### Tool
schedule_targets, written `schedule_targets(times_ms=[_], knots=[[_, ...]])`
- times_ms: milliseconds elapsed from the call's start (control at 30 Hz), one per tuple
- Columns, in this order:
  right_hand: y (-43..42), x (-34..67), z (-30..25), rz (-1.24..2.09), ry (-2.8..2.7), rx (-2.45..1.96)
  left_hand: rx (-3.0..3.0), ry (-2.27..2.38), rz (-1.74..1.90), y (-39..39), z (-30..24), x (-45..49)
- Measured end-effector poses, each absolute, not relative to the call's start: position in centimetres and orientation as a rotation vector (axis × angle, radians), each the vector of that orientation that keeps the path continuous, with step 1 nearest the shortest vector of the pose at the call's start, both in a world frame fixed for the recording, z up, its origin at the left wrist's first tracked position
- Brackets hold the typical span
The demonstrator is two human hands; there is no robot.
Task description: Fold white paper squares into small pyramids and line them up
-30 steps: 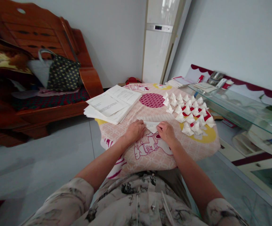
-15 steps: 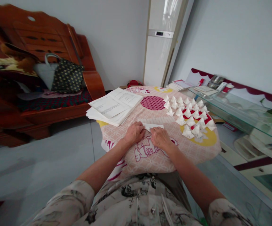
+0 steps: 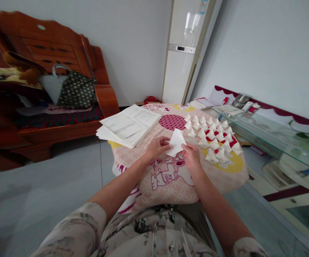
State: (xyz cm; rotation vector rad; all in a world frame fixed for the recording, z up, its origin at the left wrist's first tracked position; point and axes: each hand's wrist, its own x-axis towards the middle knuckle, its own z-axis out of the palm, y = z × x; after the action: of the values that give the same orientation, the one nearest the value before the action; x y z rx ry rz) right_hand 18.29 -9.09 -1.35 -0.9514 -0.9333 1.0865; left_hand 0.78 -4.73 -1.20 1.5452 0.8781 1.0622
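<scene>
Both hands meet over the middle of the table. The left hand [image 3: 156, 146] pinches the left edge of a folded white paper [image 3: 176, 141] between thumb and fingertips, and the right hand [image 3: 191, 157] grips its lower right corner, so both are closed on the same piece. The paper is held tilted, just above the cloth, with its pointed upper edge free and facing away from the body.

Below the grip, toward the body, the patterned tablecloth [image 3: 167, 185] lies bare down to the table's near edge, which is the widest free patch on the table. Left of the grip and a little beyond it sits a stack of printed sheets [image 3: 129, 125], near the left hand but not touching it; one corner reaches past the table's left edge. Right of the grip, close to the right hand, rows of small folded paper triangles [image 3: 214, 137] fill the cloth out toward the far right edge. Past them the edge of a glass shelf [image 3: 267, 134] runs alongside the table with only a narrow gap between. Far left of the grip there is open grey floor [image 3: 50, 200], then a wooden bench [image 3: 63, 121] carrying a dotted handbag [image 3: 75, 91].
</scene>
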Motion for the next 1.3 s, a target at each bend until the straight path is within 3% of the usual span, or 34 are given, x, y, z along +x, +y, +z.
schedule_targets(times_ms=[233, 567, 700, 933, 1033, 1300], knots=[[-9.3, 18.4, -1.4, 1.242, -0.755, -0.909, 1.299, 0.834, 0.918, -5.6, -1.8, 2.3], [-9.2, 20.5, -1.0, 1.222, -0.925, -1.218, 1.583, 0.838, 0.467, -3.3, 0.4, -1.5], [-9.1, 21.3, -0.8, 0.988, -1.215, -1.563, 1.837, 0.927, 0.468, -2.7, 0.7, -1.6], [-8.9, 21.7, 0.1, 0.148, -1.882, -1.967, 2.272, 1.076, 0.514, -3.0, 0.3, -1.6], [-8.5, 21.7, 0.3, 0.091, -1.991, -1.952, 2.323, 1.069, 0.526, -3.1, 0.1, -1.4], [-7.5, 22.5, 0.5, 0.324, -2.127, -1.608, 2.333, 0.997, 0.552, -3.0, -0.1, -0.9]])
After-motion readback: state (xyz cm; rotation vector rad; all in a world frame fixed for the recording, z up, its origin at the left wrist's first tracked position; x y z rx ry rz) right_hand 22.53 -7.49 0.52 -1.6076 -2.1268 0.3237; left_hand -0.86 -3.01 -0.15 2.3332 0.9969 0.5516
